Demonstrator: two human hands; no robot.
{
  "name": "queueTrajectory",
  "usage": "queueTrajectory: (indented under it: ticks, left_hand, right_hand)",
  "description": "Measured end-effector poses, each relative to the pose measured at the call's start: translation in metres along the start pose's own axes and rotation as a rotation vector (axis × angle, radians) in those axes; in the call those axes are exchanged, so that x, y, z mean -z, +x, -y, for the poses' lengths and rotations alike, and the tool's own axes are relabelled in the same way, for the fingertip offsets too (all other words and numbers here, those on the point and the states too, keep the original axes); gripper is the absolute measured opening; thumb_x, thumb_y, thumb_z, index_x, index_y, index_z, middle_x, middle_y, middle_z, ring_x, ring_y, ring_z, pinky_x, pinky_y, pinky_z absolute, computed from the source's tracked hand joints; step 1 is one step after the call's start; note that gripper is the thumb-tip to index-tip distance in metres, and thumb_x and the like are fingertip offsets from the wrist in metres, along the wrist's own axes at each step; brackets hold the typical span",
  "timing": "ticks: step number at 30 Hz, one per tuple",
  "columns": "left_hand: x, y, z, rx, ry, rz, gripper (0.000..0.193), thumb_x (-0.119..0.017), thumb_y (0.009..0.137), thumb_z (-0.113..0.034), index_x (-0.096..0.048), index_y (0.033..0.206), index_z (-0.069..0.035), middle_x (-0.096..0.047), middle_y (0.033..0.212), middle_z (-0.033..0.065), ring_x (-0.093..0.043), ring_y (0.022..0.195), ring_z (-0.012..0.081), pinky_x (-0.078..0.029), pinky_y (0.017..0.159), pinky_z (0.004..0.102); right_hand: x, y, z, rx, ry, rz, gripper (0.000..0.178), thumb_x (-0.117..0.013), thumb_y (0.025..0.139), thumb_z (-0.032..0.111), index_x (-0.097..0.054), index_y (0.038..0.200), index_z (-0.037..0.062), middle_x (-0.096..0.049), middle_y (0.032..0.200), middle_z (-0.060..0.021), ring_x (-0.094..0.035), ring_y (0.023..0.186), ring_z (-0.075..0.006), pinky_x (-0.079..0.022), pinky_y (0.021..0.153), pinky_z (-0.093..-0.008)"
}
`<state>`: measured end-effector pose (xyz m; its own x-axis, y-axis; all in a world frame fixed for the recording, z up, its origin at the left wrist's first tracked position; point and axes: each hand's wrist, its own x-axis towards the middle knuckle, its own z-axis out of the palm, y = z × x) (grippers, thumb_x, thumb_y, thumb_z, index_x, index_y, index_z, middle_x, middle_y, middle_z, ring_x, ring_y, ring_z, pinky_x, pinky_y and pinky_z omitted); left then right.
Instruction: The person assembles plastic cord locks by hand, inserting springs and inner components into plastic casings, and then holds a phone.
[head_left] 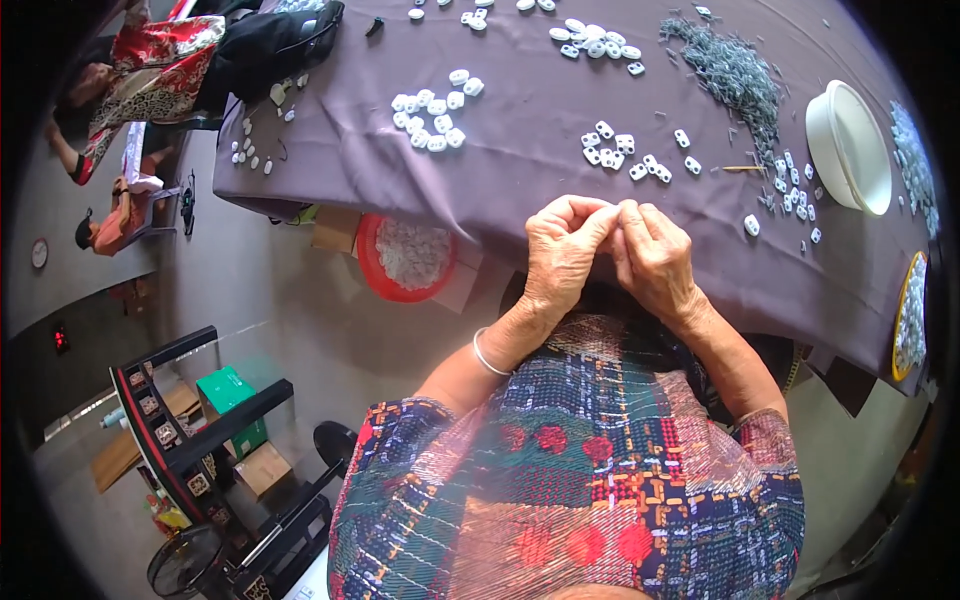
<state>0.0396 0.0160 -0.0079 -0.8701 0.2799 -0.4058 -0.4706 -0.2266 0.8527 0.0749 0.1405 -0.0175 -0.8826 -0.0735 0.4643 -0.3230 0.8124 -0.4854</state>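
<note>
My left hand point(560, 250) and my right hand point(657, 258) meet fingertip to fingertip at the near edge of the cloth-covered table. Both are closed in a pinch; whatever lies between the fingers is hidden or too small to make out. Just beyond them is a loose group of small white plastic pieces with dark holes point(606, 156). One white piece point(751, 225) lies by itself to the right of my right hand. A thin yellowish stick point(742, 168) lies farther right, beside a long heap of small grey translucent pieces point(728, 80).
White oval pieces form a ring point(436, 118) at left and a pile point(596, 42) farther back. A white tub point(822, 140) and a yellow-rimmed container point(898, 325) stand at right. Below the table edge sits a red basin point(370, 272) of white pieces. Another person point(150, 85) is at far left.
</note>
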Motion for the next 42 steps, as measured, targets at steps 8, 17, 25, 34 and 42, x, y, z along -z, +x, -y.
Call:
queueTrajectory:
  ticks: [8, 17, 25, 34, 42]
  left_hand:
    - [-0.001, -0.003, -0.003, -0.094, 0.020, -0.090, 0.006, -0.063, 0.082, -0.004, -0.061, 0.082, 0.001, -0.062, 0.073, 0.0022, -0.054, 0.063, 0.0047, -0.047, 0.056, 0.0190]
    - [0.000, -0.003, 0.010, -0.074, -0.025, 0.029, 0.010, -0.061, 0.085, -0.011, -0.058, 0.087, -0.001, -0.061, 0.076, 0.0016, -0.056, 0.066, 0.0053, -0.048, 0.059, 0.0186]
    - [0.014, 0.006, -0.024, -0.321, 0.168, -0.044, 0.005, -0.057, 0.085, -0.004, -0.054, 0.089, -0.001, -0.062, 0.080, 0.0067, -0.061, 0.071, 0.0122, -0.050, 0.061, 0.0235]
    - [0.086, 0.106, -0.084, -1.153, 1.347, -0.403, 0.011, -0.067, 0.074, -0.011, -0.066, 0.084, -0.009, -0.064, 0.081, 0.0059, -0.057, 0.082, 0.0239, -0.045, 0.073, 0.0348]
    - [0.090, 0.115, -0.084, -1.159, 1.575, -0.392, 0.022, -0.067, 0.076, -0.021, -0.065, 0.095, -0.010, -0.059, 0.100, 0.0075, -0.049, 0.103, 0.0267, -0.038, 0.089, 0.0381]
  right_hand:
    - [-0.004, 0.006, 0.004, 0.039, 0.041, -0.003, 0.017, -0.058, 0.071, -0.001, -0.053, 0.087, -0.0045, -0.049, 0.067, -0.0127, -0.054, 0.060, -0.0278, -0.046, 0.053, -0.0348]
    - [0.004, 0.001, 0.004, -0.025, 0.114, 0.002, 0.020, -0.057, 0.072, -0.002, -0.053, 0.092, -0.0029, -0.051, 0.069, -0.0141, -0.053, 0.059, -0.0309, -0.045, 0.051, -0.0367]
    - [0.009, 0.001, -0.001, -0.162, 0.338, -0.099, 0.030, -0.061, 0.073, -0.002, -0.056, 0.103, -0.0016, -0.053, 0.069, -0.0112, -0.052, 0.055, -0.0215, -0.042, 0.050, -0.0306]
    - [0.001, -0.002, -0.005, -0.084, 0.303, -0.104, 0.018, -0.059, 0.074, -0.004, -0.057, 0.092, -0.0021, -0.052, 0.067, -0.0119, -0.051, 0.052, -0.0243, -0.042, 0.049, -0.0325]
    - [-0.001, -0.008, -0.006, -0.071, 0.269, -0.102, 0.019, -0.061, 0.073, -0.002, -0.056, 0.091, -0.0012, -0.053, 0.065, -0.0106, -0.053, 0.052, -0.0248, -0.044, 0.049, -0.0327]
